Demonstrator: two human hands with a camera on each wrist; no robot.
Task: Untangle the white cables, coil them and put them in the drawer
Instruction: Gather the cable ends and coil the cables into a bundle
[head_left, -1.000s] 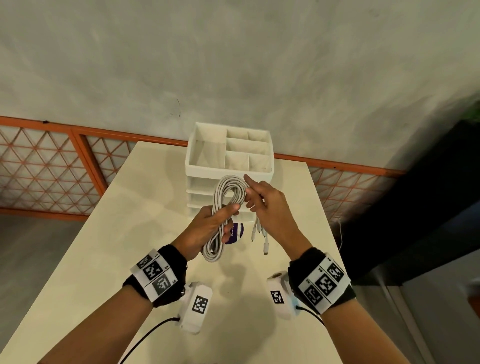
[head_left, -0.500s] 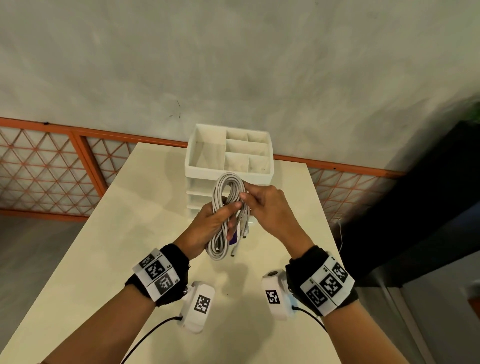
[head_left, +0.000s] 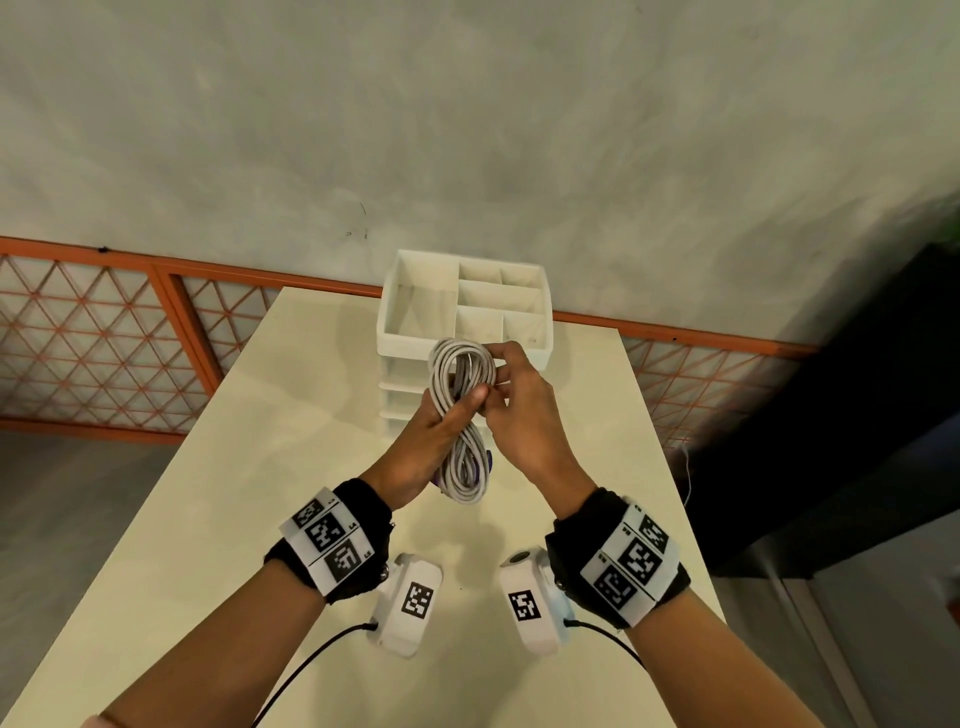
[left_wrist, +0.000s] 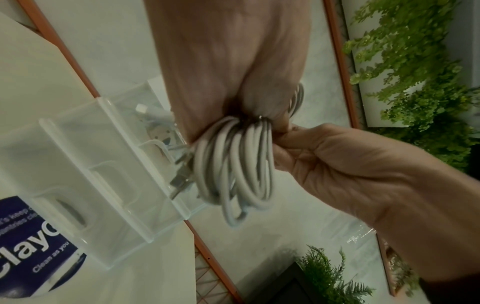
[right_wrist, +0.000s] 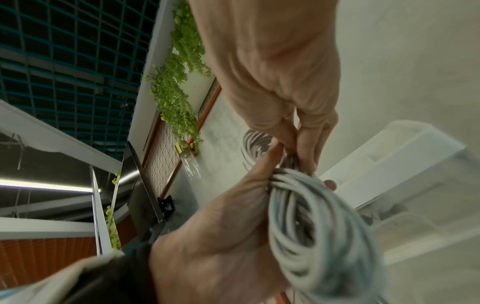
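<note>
A coil of white cable (head_left: 460, 415) is squeezed at its waist into a figure-eight above the table. My left hand (head_left: 467, 402) grips that waist from the left, thumb across the strands. My right hand (head_left: 501, 382) pinches the strands at the same spot from the right. The left wrist view shows the coil (left_wrist: 233, 164) hanging below both hands, with a metal USB plug (left_wrist: 180, 182) sticking out at its left side. In the right wrist view, my right fingertips (right_wrist: 306, 152) pinch the top of the coil (right_wrist: 317, 226). The white drawer unit (head_left: 462, 340) stands just behind the hands.
The drawer unit's top tray has several open compartments (head_left: 415, 306). A drawer (left_wrist: 109, 164) of the unit stands pulled out with a white cable inside. A purple-labelled round item (left_wrist: 28, 236) lies on the cream table (head_left: 260, 467) under the coil. An orange lattice fence (head_left: 104, 338) runs behind the table.
The loose plug ends that hung under my right hand have been gathered to the coil. My right hand moved left onto the coil's waist, and the coil rose slightly.
</note>
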